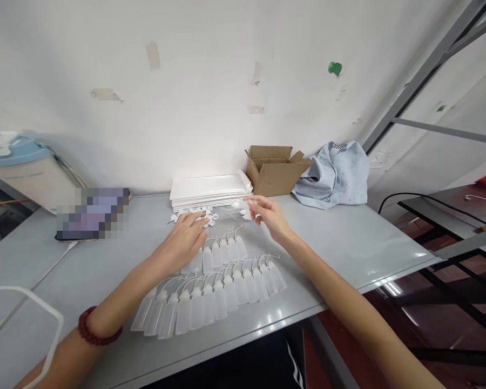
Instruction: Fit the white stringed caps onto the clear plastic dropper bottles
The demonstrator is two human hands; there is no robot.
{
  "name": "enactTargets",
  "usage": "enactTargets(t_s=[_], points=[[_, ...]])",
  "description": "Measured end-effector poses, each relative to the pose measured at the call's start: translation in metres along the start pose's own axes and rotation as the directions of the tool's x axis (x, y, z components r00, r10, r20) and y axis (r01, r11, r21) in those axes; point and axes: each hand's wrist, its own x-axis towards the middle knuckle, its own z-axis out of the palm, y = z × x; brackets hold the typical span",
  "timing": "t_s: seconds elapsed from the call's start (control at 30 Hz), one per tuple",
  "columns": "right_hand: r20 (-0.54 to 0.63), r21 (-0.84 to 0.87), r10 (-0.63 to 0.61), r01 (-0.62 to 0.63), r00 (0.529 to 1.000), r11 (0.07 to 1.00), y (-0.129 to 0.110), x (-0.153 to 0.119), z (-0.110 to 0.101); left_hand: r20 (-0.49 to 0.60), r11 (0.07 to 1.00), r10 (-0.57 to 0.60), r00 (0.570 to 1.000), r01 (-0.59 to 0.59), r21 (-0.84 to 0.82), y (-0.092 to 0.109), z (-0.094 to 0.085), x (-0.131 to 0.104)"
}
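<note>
My left hand (185, 235) reaches over the table with its fingers stretched out and apart, beside a loose pile of small white caps (211, 217). My right hand (269, 216) has its thumb and fingers closed at a white nozzle with a thin tube (245, 214); other such pieces lie close by, partly hidden. Nearer to me, translucent plastic squeeze bottles (208, 305) lie side by side in a long front row, each with a thin bent tube at its top. Behind them is a shorter row of similar bottles (224, 253), its left end partly covered by my left hand.
A stack of flat white boxes or trays (210, 186) lies against the wall. Right of it stand an open cardboard box (281, 178) and a light blue cloth (340, 175). On the left are a phone (93, 213) with a white cable (44, 275) and a blue-lidded container (24, 167).
</note>
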Motion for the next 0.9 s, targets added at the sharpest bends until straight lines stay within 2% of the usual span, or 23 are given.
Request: enactTargets(t_s=[0.1, 0.17, 0.2, 0.47, 0.6, 0.7, 0.8, 0.9], points=[[-0.1, -0.308, -0.181, 0.142, 0.978, 0.941, 0.014, 0.018, -0.018, 0.073, 0.999, -0.028, 0.997, 0.031, -0.035, -0.01, 0.004, 0.005], [-0.057, -0.502, -0.271, 0.207, 0.961, 0.84, 0.023, 0.027, -0.027, 0.101, 0.998, -0.038, 0.994, 0.043, -0.045, -0.012, 0.007, 0.006], [-0.038, -0.535, -0.285, 0.221, 0.958, 0.815, 0.027, 0.031, -0.03, 0.108, 0.998, -0.046, 0.993, 0.051, -0.044, -0.013, 0.008, 0.006], [0.011, -0.583, -0.296, 0.247, 0.955, 0.774, 0.044, 0.042, -0.035, 0.099, 0.998, -0.052, 0.994, 0.056, -0.036, -0.016, 0.01, 0.007], [-0.057, -0.597, -0.317, 0.222, 0.947, 0.771, 0.041, 0.04, -0.034, 0.079, 0.999, -0.039, 0.996, 0.041, -0.029, -0.019, 0.011, 0.008], [-0.099, -0.607, -0.352, 0.223, 0.931, 0.762, 0.028, 0.031, -0.028, 0.056, 0.999, -0.043, 0.998, 0.044, -0.025, -0.02, 0.012, 0.009], [-0.013, -0.609, -0.337, 0.26, 0.941, 0.749, 0.011, 0.014, -0.019, 0.022, 0.998, -0.062, 0.998, 0.062, -0.028, -0.021, 0.011, 0.01], [0.202, -0.595, -0.162, 0.253, 0.966, 0.763, -0.003, -0.004, -0.009, -0.018, 0.995, -0.098, 0.995, 0.098, -0.034, -0.019, 0.007, 0.011]])
